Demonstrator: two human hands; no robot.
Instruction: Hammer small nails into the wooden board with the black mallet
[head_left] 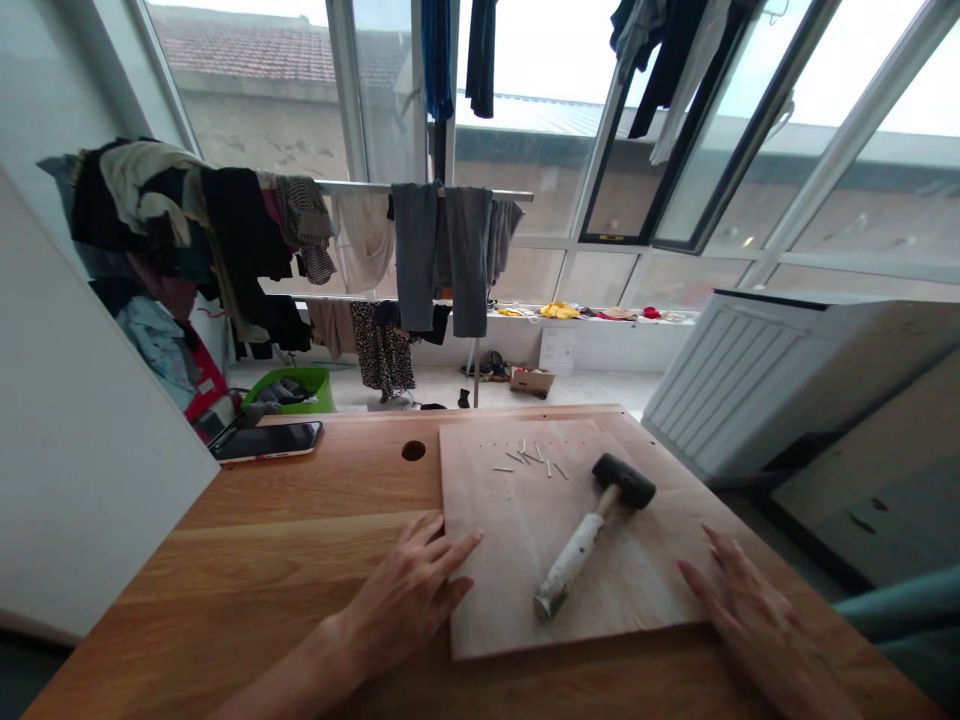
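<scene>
A thin wooden board lies flat on the wooden table. My left hand rests at the board's left edge, fingers stretched out and partly over it. At the right edge is my right hand, its fingers extended and apart, the fingertips by the board. Neither hand holds anything. Between them, a mallet lies on the board, with a black head and a pale wrapped handle slanting toward me. Several loose nails are scattered on the far part of the board, beside rows of small marks or holes.
The table has a round hole left of the board. A phone lies at its far left corner. Beyond stand a drying rack with clothes and a green basin. A white ribbed appliance is at the right.
</scene>
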